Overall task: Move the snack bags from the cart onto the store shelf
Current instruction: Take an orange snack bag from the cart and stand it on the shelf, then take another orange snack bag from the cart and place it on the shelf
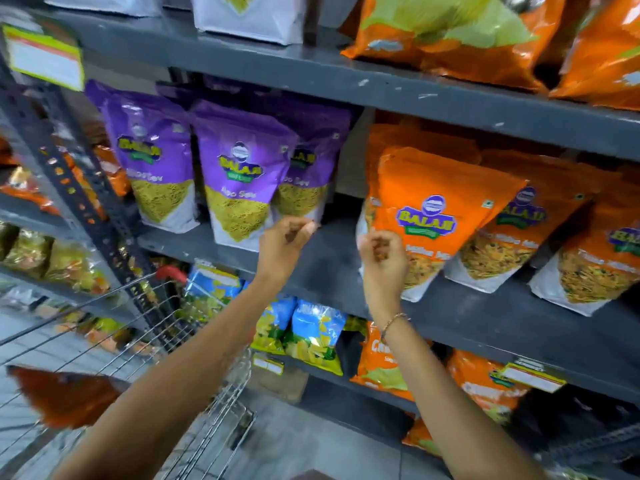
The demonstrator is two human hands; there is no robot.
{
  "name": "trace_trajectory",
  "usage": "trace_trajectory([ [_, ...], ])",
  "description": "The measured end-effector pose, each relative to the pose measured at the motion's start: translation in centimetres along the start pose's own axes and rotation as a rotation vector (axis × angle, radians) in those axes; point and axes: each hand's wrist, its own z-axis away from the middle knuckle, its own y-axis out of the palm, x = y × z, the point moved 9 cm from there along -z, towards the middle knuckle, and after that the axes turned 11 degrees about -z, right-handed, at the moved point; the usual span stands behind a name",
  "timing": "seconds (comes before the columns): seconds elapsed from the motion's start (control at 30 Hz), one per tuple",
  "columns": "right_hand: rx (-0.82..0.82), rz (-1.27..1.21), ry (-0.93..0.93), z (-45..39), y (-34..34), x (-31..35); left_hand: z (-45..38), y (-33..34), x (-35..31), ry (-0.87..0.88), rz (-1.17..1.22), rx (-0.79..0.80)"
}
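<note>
Three purple snack bags stand on the grey shelf [332, 261]; the front one [239, 174] is nearest me, another [304, 174] stands behind it on the right. My left hand [285, 244] hovers at the lower right corner of those bags, fingers loosely curled, holding nothing. My right hand [382, 261] is curled in front of the lower left corner of an orange snack bag [433, 216], and I cannot tell whether it touches the bag. A dark orange bag [65, 396] lies in the wire cart [194, 334] at lower left.
More orange bags [519, 230] fill the shelf's right side. The shelf above holds orange and white bags [446, 32]. Below are blue and green bags [311, 337] and orange packs [485, 386]. A perforated upright post [79, 188] stands at left, with a price label [45, 57] above.
</note>
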Motion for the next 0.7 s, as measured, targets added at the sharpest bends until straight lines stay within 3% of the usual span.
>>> trace_trajectory([
  [0.13,0.347,0.006,0.195,6.1,9.9,-4.3,4.0,-10.1,7.8,-0.152,-0.172,-0.107],
  [0.27,0.659,0.071,0.303,13.4,19.2,-7.5,8.9,-21.0,14.8,-0.293,-0.498,-0.126],
  [0.4,0.892,0.287,0.304,21.1,26.6,-10.8,13.3,-28.8,22.2,-0.404,-0.815,0.093],
  [0.5,1.2,0.452,0.354,28.2,31.0,-13.2,15.6,-32.5,27.0,-0.534,-0.987,0.246],
  [0.6,1.534,0.646,0.297,35.1,34.0,-13.8,16.5,-34.4,30.6,-0.457,-1.171,0.411],
  [0.7,1.678,0.846,0.203,39.7,35.6,-14.0,16.5,-35.2,33.6,-0.369,-1.24,0.513],
])
